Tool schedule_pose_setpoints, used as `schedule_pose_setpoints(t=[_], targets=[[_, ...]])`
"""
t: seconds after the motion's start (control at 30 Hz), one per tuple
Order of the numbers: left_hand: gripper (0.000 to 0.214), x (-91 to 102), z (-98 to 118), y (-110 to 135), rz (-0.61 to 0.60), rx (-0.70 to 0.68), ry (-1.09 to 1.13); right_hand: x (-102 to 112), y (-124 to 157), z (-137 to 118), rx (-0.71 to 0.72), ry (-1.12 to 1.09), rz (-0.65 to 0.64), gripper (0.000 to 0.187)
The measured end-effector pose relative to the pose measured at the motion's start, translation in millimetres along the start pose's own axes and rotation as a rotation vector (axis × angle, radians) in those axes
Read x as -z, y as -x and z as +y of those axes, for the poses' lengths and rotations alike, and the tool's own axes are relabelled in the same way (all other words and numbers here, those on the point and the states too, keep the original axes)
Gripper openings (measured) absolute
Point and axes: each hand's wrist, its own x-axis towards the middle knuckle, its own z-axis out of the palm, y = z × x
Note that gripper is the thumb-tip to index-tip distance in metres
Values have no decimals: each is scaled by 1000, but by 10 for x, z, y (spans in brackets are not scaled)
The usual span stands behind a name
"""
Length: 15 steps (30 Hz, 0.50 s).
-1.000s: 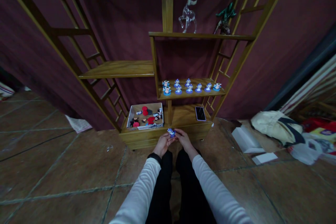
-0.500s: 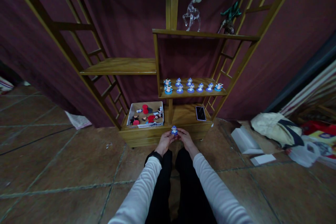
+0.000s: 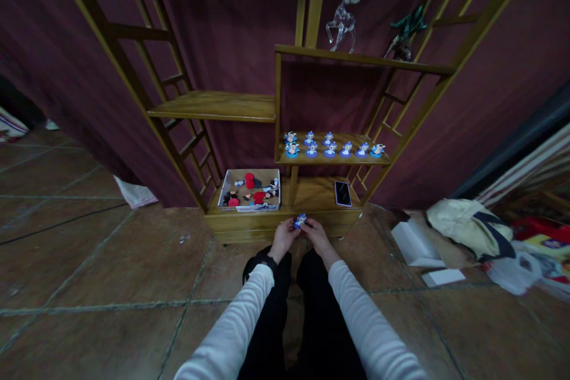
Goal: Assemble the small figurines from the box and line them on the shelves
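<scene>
Between my fingertips, in front of the low base of the wooden shelf unit, is a small purple-and-white figurine [image 3: 300, 221], tilted to the right. My left hand [image 3: 284, 237] grips it from the left side, and my right hand [image 3: 317, 234] has its fingers on the right side. Just beyond, on the base board, sits an open box [image 3: 227, 186] with several red, black and white figurines lying in it. Several similar purple figurines [image 3: 330, 149] stand in rows on the shelf above, with blue-based ones [image 3: 291, 149] at the ends.
A phone [image 3: 342, 193] lies on the base board at right. Higher up stand a clear deer ornament [image 3: 342, 22] and a dark green ornament [image 3: 406, 32]. White boxes [image 3: 417, 243], a cream bag [image 3: 467, 222] and a plastic bag [image 3: 512, 270] lie on the floor at right.
The figurine has gone from upright to tilted rightward in my fingers. My view has shifted slightly, so the shelf appears further right.
</scene>
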Motion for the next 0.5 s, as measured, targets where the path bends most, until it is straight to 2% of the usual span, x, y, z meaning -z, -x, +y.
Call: schedule_pose_setpoints(t=[0.1,0.27,0.37,0.5], targets=[[27,10,55,55,-1,-93,-403,20,-20,42,32,37,-28,33],[37,-1,201,227,16,-136,-967,40,-40,82,40,80,-15,31],[41,-23,284,309,-8,-135,-1171,41,-31,72,27,70,-39,32],[41,-25,350,350,-33,-278,-1339,39,-4,39,8,-37,-55,34]])
